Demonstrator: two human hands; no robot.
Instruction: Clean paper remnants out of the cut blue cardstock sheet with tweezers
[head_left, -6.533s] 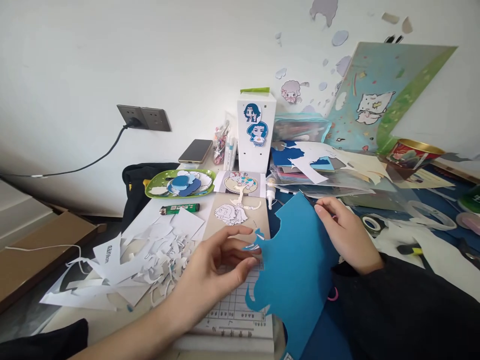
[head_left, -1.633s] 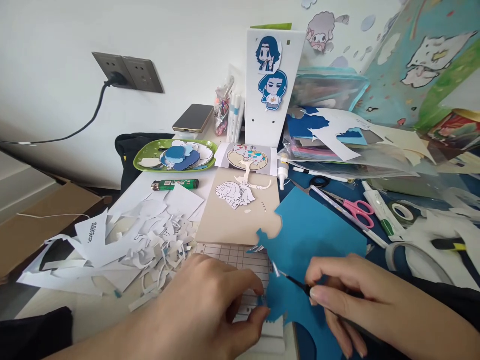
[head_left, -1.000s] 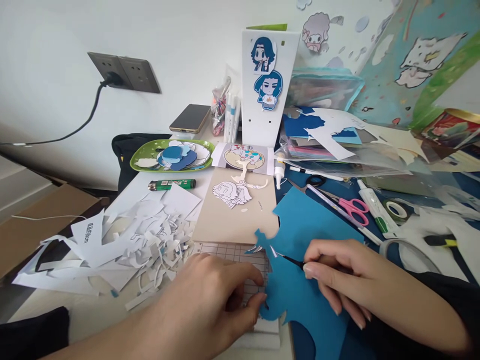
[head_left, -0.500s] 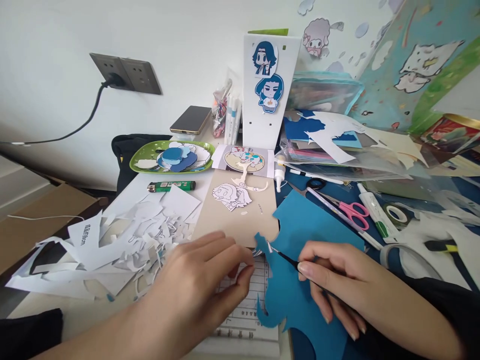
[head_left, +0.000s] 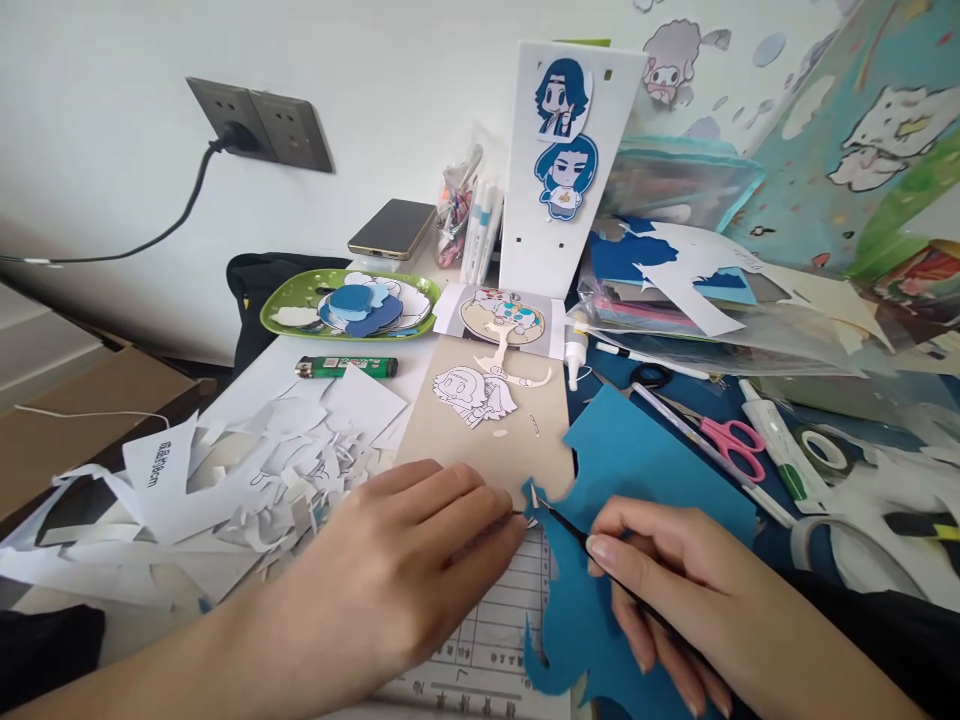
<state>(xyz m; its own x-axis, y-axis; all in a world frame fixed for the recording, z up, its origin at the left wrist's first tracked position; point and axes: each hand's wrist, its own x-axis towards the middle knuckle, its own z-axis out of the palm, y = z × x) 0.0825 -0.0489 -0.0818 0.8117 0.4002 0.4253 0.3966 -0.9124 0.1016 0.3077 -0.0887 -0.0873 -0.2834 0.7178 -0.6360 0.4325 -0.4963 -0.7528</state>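
My right hand [head_left: 667, 590] grips slim black tweezers [head_left: 626, 590] like a pen. At their tip shows a small pale sliver [head_left: 535, 496], over the ragged upper-left edge of a cut sheet of blue paper [head_left: 660, 460]. My left hand [head_left: 427, 560] is closed just left of that tip, thumb and fingertips pinched together; what lies between them is mostly hidden. Under both hands is a printed form with ruled lines [head_left: 487, 620]. Beyond them, a line-drawn paper cutout figure [head_left: 472, 397] lies on a beige board [head_left: 420, 440].
White paper scraps [head_left: 300, 480] pile up at left, near a green lighter [head_left: 345, 367] and a green tray [head_left: 270, 320] of cutouts. Right of the blue paper lie pink-handled scissors [head_left: 731, 445], a glue tube [head_left: 776, 450] and tape [head_left: 821, 448]. A white stand [head_left: 551, 250] rises behind.
My left fingertips have moved right and closed together near the tweezers' tip. My right hand still holds the tweezers in nearly the same place. The whole view has shifted slightly.
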